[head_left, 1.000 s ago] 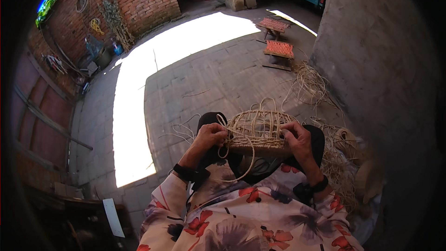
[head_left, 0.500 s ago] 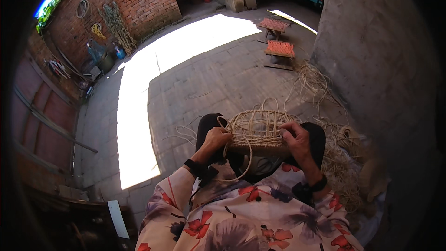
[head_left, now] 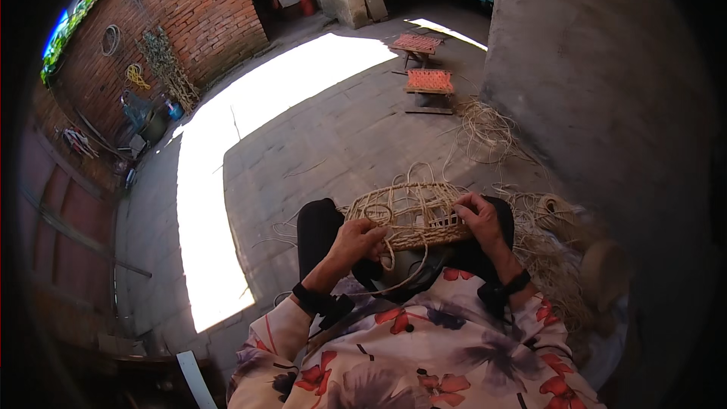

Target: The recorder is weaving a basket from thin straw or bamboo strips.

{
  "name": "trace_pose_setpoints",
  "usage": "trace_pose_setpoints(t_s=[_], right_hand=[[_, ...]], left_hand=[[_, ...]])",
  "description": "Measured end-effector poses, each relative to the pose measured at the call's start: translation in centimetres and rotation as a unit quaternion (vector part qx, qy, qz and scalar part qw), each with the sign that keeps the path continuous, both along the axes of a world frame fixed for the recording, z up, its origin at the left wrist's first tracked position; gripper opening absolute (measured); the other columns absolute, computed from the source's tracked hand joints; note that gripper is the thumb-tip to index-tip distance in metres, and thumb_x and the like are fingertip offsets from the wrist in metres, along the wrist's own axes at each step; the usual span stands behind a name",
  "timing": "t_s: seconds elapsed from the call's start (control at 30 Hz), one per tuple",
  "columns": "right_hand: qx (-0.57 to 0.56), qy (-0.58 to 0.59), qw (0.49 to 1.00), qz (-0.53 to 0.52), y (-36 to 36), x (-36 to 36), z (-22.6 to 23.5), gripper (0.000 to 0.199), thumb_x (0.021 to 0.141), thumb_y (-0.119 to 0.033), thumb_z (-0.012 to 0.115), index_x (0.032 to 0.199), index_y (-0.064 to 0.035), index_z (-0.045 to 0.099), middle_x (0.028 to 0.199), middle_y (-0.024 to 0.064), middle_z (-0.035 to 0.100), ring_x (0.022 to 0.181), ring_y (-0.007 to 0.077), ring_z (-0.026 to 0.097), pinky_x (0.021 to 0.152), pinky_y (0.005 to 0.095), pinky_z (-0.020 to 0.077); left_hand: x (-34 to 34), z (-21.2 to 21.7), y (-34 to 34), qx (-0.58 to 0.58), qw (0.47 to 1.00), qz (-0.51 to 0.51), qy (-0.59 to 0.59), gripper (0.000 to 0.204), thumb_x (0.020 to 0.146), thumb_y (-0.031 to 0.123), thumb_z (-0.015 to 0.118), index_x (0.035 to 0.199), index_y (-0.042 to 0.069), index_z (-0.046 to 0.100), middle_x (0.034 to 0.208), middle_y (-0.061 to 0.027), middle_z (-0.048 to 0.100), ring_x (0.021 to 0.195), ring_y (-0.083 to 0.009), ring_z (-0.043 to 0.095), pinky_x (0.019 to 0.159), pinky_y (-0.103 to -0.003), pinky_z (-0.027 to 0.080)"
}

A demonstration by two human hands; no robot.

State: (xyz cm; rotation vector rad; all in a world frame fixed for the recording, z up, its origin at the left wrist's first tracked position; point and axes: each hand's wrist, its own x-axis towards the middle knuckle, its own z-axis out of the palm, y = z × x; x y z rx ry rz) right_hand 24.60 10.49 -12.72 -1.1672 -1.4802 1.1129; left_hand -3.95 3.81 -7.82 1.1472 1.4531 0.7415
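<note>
A half-woven basket (head_left: pixel 424 197) of tan straw cord lies across my lap, its open ribs on the far side and a tight braided band along the near side. My left hand (head_left: pixel 357 244) is closed at the basket's near left corner, where a loose cord (head_left: pixel 424 257) loops out and hangs toward my lap. Whether the fingers grip the cord, the rim or both is hard to make out. At the basket's right end my right hand (head_left: pixel 482 221) pinches the woven edge between thumb and fingers.
Tangled straw cord (head_left: pixel 549 257) heaps on the floor to my right, with a cord roll (head_left: pixel 554 208) on it. More loose strands (head_left: pixel 485 132) lie by the grey wall (head_left: pixel 583 68). Two stools with red woven seats (head_left: pixel 429 82) stand ahead. A brick wall (head_left: pixel 189 15) rises at far left.
The basket has tilted, so its openwork side shows more. My left hand has shifted a little down from the rim, and the cord loop has moved with it. My right hand keeps its hold.
</note>
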Motion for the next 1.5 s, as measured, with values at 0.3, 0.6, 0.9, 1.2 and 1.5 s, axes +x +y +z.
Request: trace_pose_setpoints(t_s=[0.3,0.6,0.9,1.2,1.5], right_hand=[[-0.053,-0.075,0.992,0.083,-5.7,0.4,2.9,0.035,0.094,-0.035,0.063,0.077,-0.0037,0.066,0.055,-0.0030,0.055,0.048,0.0032,0.049,0.044,0.0202,0.0369],[-0.278,0.191,0.913,0.231,-7.0,-1.6,2.2,0.039,0.096,-0.039,0.054,0.085,-0.0033,0.065,0.100,0.0113,0.069,0.091,0.0173,0.065,0.076,0.0304,0.0505],[-0.171,0.386,0.877,0.227,-3.7,6.8,0.2,0.028,0.090,-0.027,0.062,0.074,-0.0040,0.056,0.083,0.0149,0.066,0.087,0.0265,0.066,0.087,0.0386,0.0515],[-0.038,-0.195,0.949,-0.244,0.8,19.8,-3.8,0.020,0.083,-0.017,0.066,0.072,-0.0074,0.052,0.067,-0.0023,0.051,0.062,0.0074,0.046,0.056,0.0276,0.0379],[-0.179,-0.149,0.932,-0.279,-1.5,24.3,-10.2,0.019,0.084,-0.021,0.066,0.092,-0.0059,0.059,0.080,0.0028,0.057,0.067,0.0123,0.055,0.059,0.0308,0.0454]], left_hand=[[-0.7,0.5,0.5,0.010,0.996,-0.039,-0.083,0.023,0.094,0.023,0.063,0.089,0.002,0.064,0.075,-0.0013,0.064,0.058,-0.0065,0.058,0.055,-0.020,0.047],[0.0,2.9,1.6,0.028,0.990,-0.129,-0.055,0.024,0.095,0.024,0.060,0.084,0.003,0.064,0.073,0.0015,0.063,0.059,-0.0063,0.057,0.055,-0.020,0.045],[-12.4,-2.4,0.2,0.198,0.786,0.184,0.557,0.006,0.082,0.013,0.058,0.080,0.007,0.061,0.074,-0.0150,0.067,0.070,-0.0376,0.065,0.063,-0.047,0.050],[-42.1,-8.7,-16.2,-0.075,0.764,0.467,0.440,0.028,0.078,0.035,0.075,0.091,0.014,0.061,0.071,-0.0046,0.066,0.060,-0.0218,0.065,0.052,-0.037,0.050],[-51.9,-7.7,-29.0,0.002,0.660,0.658,0.362,0.034,0.082,0.040,0.073,0.093,0.013,0.056,0.055,-0.0006,0.049,0.039,-0.0147,0.045,0.035,-0.030,0.033]])
